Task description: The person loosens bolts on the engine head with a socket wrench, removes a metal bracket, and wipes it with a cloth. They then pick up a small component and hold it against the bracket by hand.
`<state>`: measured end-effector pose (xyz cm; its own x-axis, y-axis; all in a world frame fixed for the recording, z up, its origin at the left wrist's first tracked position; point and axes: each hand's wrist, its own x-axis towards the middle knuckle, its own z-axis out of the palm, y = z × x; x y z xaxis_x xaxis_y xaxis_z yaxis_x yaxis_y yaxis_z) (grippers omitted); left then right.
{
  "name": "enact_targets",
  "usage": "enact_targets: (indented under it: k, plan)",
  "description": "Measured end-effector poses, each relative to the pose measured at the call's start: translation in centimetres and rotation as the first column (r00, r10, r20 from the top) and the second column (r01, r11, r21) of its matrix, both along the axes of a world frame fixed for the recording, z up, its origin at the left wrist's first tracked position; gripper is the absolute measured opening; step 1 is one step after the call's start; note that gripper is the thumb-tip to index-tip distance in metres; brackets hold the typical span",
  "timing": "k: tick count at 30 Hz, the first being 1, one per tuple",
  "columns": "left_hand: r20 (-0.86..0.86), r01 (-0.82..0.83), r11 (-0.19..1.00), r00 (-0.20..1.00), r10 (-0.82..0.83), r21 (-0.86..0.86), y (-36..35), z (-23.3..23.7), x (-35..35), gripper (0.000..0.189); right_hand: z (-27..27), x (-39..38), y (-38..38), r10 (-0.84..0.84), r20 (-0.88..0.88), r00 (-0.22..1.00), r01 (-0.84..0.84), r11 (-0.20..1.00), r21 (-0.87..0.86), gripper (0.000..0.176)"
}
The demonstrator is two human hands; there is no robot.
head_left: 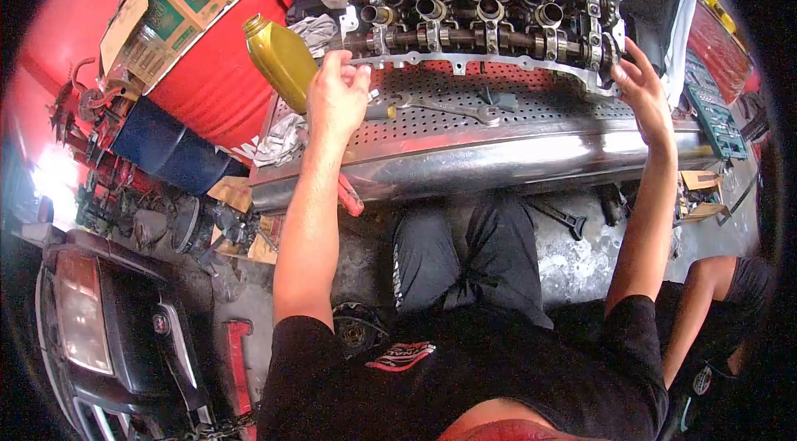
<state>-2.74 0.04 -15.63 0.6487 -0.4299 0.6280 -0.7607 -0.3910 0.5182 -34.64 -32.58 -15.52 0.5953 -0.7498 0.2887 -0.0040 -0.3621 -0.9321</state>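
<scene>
An engine cylinder head (461,59) with two camshafts and a row of round tubes faces me at the far side of the perforated metal bench (398,146). My left hand (339,97) is closed at its lower left corner, fingers curled at the edge. At the opposite end my right hand (646,97) grips beside the cam sprocket (613,47), thumb in front; some fingertips are hidden. A combination wrench (452,111) lies on the bench below the cylinder head, near a small dark piece (496,98). Close to my left hand stands a tilted gold oil bottle (281,63).
Grey rags (281,141) lie at the bench's left side. A teal socket set case (716,113) sits at the right. A blue drum (170,146) and a car front (124,341) are on the left. Another person's arm (697,316) shows at lower right.
</scene>
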Motion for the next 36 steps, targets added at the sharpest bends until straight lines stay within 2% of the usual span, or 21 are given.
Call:
enact_targets:
  k: [3, 6, 7, 8, 9, 12, 14, 15, 16, 18, 20, 22, 23, 24, 26, 27, 28, 30, 32, 34, 36]
  plan:
    - [0.017, -0.035, 0.999, 0.999, 0.034, 0.019, -0.8, 1.3, 0.2, 0.03, -1.2, -0.5, -0.2, 0.149, 0.097, 0.984, -0.141, 0.986, -0.085, 0.079]
    - [0.136, -0.054, 0.998, 0.989, 0.053, 0.006, -2.7, 4.3, 1.1, 0.027, -3.0, 0.1, -0.6, 0.135, 0.255, 0.957, -0.133, 0.991, -0.026, 0.076]
    - [0.266, -0.066, 0.998, 0.962, 0.067, -0.011, -3.7, 5.3, 1.9, 0.026, -3.2, 0.5, 0.1, 0.039, 0.331, 0.943, -0.066, 0.995, 0.072, 0.073]
    - [0.357, -0.009, 0.999, 0.934, 0.025, -0.046, -4.6, 6.3, 2.2, 0.025, -3.2, 1.3, 0.6, -0.194, 0.274, 0.942, 0.168, 0.979, 0.115, 0.066]
    - [0.394, 0.011, 1.0, 0.919, -0.01, 0.001, -5.5, 7.5, 2.4, 0.026, -4.9, 2.1, -1.2, -0.23, 0.354, 0.907, 0.262, 0.964, -0.045, 0.062]
    - [0.515, 0.05, 0.997, 0.854, -0.076, 0.064, -8.0, 9.8, 1.1, 0.029, -2.2, 3.5, -1.4, -0.292, 0.467, 0.835, 0.377, 0.921, -0.098, 0.062]
    - [0.465, 0.14, 0.989, 0.874, -0.142, 0.04, -8.5, 9.7, -0.9, 0.029, 2.4, 4.0, -1.2, -0.351, 0.311, 0.883, 0.444, 0.84, -0.313, 0.075]
    - [0.414, 0.192, 0.981, 0.891, -0.183, 0.021, -8.3, 9.1, -2.4, 0.029, 3.5, 4.8, -2.3, -0.3, 0.306, 0.903, 0.395, 0.86, -0.323, 0.077]
    - [0.361, 0.238, 0.971, 0.906, -0.22, -0.005, -7.8, 8.2, -4.1, 0.03, 4.3, 5.5, -3.6, -0.184, 0.303, 0.935, 0.26, 0.937, -0.234, 0.077]
    - [0.163, 0.384, 0.923, 0.913, -0.374, -0.029, -5.5, 6.6, -8.7, 0.029, 5.6, 5.5, -4.8, -0.061, 0.151, 0.987, 0.095, 0.968, -0.231, 0.076]
    - [0.136, 0.486, 0.873, 0.868, -0.478, -0.031, -2.7, 4.2, -11.2, 0.03, 6.2, 4.5, -5.9, 0.065, 0.047, 0.997, -0.048, 0.954, -0.295, 0.066]
    - [0.173, 0.529, 0.848, 0.833, -0.525, 0.026, 0.1, 3.0, -13.0, 0.033, 6.7, 2.8, -6.3, 0.314, 0.07, 0.947, -0.301, 0.94, -0.16, 0.066]
    - [0.135, 0.541, 0.84, 0.83, -0.541, 0.038, 1.1, 2.6, -13.4, 0.035, 6.8, 3.0, -6.4, 0.303, 0.101, 0.948, -0.287, 0.947, -0.148, 0.07]
    - [0.049, 0.561, 0.828, 0.827, -0.56, -0.014, 1.6, 2.2, -13.8, 0.035, 6.9, 3.4, -7.0, 0.23, 0.047, 0.972, -0.213, 0.948, -0.236, 0.062]
    - [0.059, 0.552, 0.833, 0.833, -0.55, -0.029, 2.2, 2.2, -13.7, 0.035, 6.8, 4.5, -8.3, 0.01, 0.01, 1.0, -0.008, 0.979, -0.202, 0.054]
    - [0.064, 0.543, 0.838, 0.839, -0.54, -0.05, 2.3, 2.2, -13.6, 0.036, 7.2, 4.9, -8.5, -0.083, 0.017, 0.996, 0.085, 0.988, -0.125, 0.059]
    - [0.071, 0.536, 0.841, 0.844, -0.532, -0.067, 2.4, 2.3, -13.3, 0.036, 7.2, 5.4, -8.4, -0.103, 0.023, 0.994, 0.105, 0.983, -0.148, 0.061]
    - [0.072, 0.526, 0.845, 0.851, -0.521, -0.098, 2.3, 2.6, -12.8, 0.036, 7.8, 4.9, -9.3, 0.012, 0.004, 1.0, -0.012, 1.0, 0.012, 0.066]
    - [0.039, 0.506, 0.854, 0.862, -0.506, -0.123, 2.4, 2.3, -12.5, 0.034, 7.8, 4.1, -8.4, 0.176, 0.068, 0.982, -0.179, 0.983, 0.042, 0.07]
    - [0.04, 0.523, 0.849, 0.852, -0.522, -0.069, 1.8, 1.9, -11.5, 0.033, 7.4, 4.3, -6.7, 0.022, -0.048, 0.999, -0.033, 0.968, -0.249, 0.071]
    - [0.034, 0.518, 0.855, 0.855, -0.517, -0.032, 1.5, 1.9, -10.7, 0.032, 7.2, 5.0, -7.9, 0.02, 0.011, 1.0, -0.017, 0.985, -0.172, 0.065]
